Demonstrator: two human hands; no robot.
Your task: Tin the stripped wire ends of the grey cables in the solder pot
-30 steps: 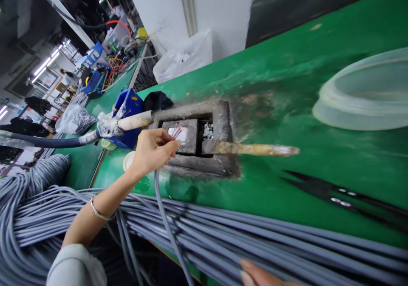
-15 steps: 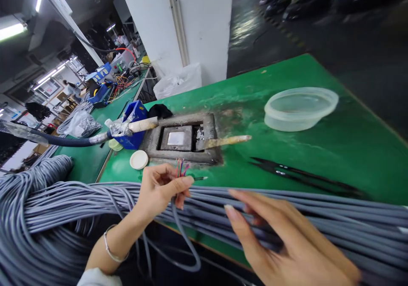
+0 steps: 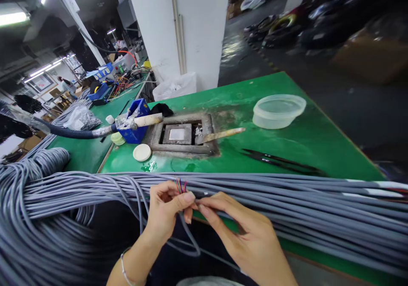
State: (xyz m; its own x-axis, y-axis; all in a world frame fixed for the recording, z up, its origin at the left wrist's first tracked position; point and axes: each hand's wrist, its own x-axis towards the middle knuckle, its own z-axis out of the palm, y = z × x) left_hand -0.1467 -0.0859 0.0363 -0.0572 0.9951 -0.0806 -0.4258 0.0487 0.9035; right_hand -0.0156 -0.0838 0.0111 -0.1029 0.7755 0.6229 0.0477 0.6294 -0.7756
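Observation:
My left hand (image 3: 165,209) pinches the end of a grey cable (image 3: 190,235), whose thin coloured wires (image 3: 181,186) stick up above the fingers. The cable loops down below the hand. My right hand (image 3: 242,226) has thumb and forefinger together, close beside the left fingertips; whatever lies between them is too small to make out. Both hands are in front of a long bundle of grey cables (image 3: 287,192) lying across the table's near edge.
On the green table (image 3: 318,150) are a solder pot (image 3: 177,134), a scraper (image 3: 223,135), black tweezers-like snips (image 3: 280,161), a clear plastic tub (image 3: 277,112), a round white lid (image 3: 142,152) and a blue bin (image 3: 135,136). A hose nozzle (image 3: 148,120) reaches over from the left. Coiled cable fills the lower left.
My right hand has moved left to my left fingertips, and its fingers have closed. My left hand still grips the cable. The view has shifted.

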